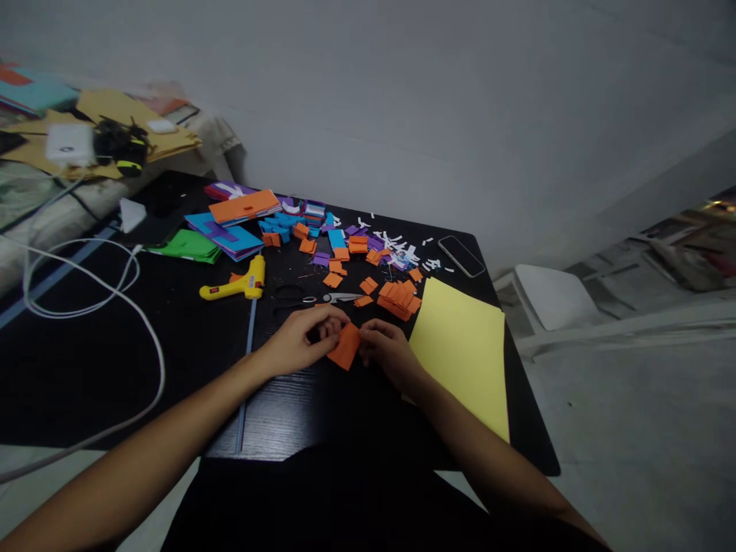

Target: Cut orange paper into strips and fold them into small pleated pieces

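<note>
Between my two hands, just above the black table, is a small orange piece of paper (346,349). My left hand (304,337) grips its left and upper edge with thumb and fingers. The fingers of my right hand (386,349) pinch its right edge. Beyond my left hand lies a pair of scissors (342,297), blades pointing right. A stack of folded orange paper pieces (398,299) sits past my right hand. Large yellow sheets (463,353) lie beside my right forearm.
A yellow glue gun (238,284) lies on the table (276,418) at left, near green folded paper (187,245). White paper scraps (402,249) and a phone (461,255) are at the back. A white cable (152,330) loops at left. A white chair (552,297) stands at right.
</note>
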{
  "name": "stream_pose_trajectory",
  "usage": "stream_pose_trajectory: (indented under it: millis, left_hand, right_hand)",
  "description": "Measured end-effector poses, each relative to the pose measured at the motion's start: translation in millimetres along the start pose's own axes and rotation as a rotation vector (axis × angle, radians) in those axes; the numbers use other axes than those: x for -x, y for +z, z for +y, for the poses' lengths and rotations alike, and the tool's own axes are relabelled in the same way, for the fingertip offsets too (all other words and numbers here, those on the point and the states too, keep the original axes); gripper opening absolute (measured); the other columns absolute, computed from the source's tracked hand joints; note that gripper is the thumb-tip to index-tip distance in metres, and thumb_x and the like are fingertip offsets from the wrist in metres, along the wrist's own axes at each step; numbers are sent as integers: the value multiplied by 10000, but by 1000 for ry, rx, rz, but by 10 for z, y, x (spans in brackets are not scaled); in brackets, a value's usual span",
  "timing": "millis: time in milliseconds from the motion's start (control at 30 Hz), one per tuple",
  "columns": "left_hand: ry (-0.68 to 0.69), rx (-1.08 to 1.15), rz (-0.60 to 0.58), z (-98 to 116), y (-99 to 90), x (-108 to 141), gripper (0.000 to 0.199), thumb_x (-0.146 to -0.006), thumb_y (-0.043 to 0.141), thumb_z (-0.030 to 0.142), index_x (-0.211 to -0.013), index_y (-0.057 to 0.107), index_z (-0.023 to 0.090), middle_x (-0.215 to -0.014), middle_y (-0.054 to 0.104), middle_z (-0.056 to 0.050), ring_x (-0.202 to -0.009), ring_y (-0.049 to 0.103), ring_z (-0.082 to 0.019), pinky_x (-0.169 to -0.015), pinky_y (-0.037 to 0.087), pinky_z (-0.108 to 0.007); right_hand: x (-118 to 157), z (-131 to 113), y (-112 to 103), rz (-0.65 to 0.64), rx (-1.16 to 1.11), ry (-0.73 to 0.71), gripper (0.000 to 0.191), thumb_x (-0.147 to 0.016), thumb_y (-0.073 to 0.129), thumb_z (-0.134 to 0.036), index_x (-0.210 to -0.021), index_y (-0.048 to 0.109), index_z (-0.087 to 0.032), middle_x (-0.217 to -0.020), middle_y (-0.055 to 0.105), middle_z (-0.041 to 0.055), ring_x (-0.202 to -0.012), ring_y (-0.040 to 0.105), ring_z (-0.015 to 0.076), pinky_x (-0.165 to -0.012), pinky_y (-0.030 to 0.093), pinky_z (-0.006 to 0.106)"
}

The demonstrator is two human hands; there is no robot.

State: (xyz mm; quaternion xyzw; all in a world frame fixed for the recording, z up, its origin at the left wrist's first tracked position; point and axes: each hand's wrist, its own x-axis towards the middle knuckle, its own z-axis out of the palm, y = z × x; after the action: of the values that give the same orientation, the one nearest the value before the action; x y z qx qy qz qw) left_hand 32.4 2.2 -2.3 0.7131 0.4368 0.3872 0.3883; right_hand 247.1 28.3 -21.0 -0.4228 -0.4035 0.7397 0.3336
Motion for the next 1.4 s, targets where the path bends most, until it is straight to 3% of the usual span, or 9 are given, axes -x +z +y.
stream_pose_trajectory:
  millis: [400,533,633,733,867,1000,1133,1300,1400]
  left_hand:
    - [88,-215,-31,-66,7,11,293,-883,577,135,-1159,642,205,-1059,715,-38,-909,673,-169,-817,515,-273]
    - [15,-202,-5,-96,28,18,259,-900,583,179,-1143,667,208,-980,733,-24,-839,682,-166,-746,512,-256]
    - [-19,-193,28,-93,35,20,268,-907,588,206,-1164,662,196,-855,701,0,-745,653,-151,-682,493,-238]
    - [-16,-197,37,-89,37,21,313,-893,586,189,-1201,642,188,-858,683,4,-747,646,-146,-666,482,-227]
    - [-2,-212,24,-77,47,24,278,-920,573,210,-1189,640,192,-860,669,9,-747,636,-136,-677,478,-223]
    - [4,-225,24,-62,59,31,268,-959,552,250,-1205,634,187,-818,647,18,-710,617,-125,-647,466,-212]
    - [22,-240,1,-42,55,25,264,-967,542,245,-1208,637,196,-838,668,10,-720,627,-127,-653,471,-217]
    - [28,-250,-38,-4,46,12,210,-955,536,216,-1129,650,191,-938,718,-17,-755,649,-136,-637,463,-221]
    - [12,-236,-45,-4,47,14,157,-960,550,237,-1049,667,183,-818,688,2,-669,614,-123,-597,441,-212]
  right_hand:
    - [82,4,34,-96,197,-96,259,-828,758,-427,-881,708,-178,-676,684,-8,-594,638,133,-571,551,260]
    - [76,37,25,-123,174,-148,257,-816,761,-350,-1018,709,-200,-867,720,22,-730,688,159,-649,591,296]
    - [85,72,24,-141,208,-236,493,-747,817,-242,-1210,649,-262,-1120,689,37,-872,705,165,-761,596,316]
    - [100,105,34,-145,307,-300,660,-712,872,-238,-1306,588,-295,-1198,648,43,-920,697,163,-787,577,303]
    - [106,110,48,-85,345,-350,503,-791,836,-362,-1243,641,-257,-1094,693,49,-885,686,170,-763,564,299]
    - [94,45,34,6,321,-330,282,-889,729,-456,-1027,731,-210,-926,737,40,-759,668,170,-730,568,321]
    - [73,-3,19,67,255,-296,289,-859,754,-489,-903,739,-205,-853,741,33,-695,649,175,-690,568,330]
    - [65,5,36,52,224,-292,303,-856,751,-497,-947,737,-208,-875,736,35,-693,639,171,-624,549,303]
    - [70,17,39,59,207,-288,317,-859,741,-510,-985,726,-219,-913,732,33,-723,638,173,-627,548,298]
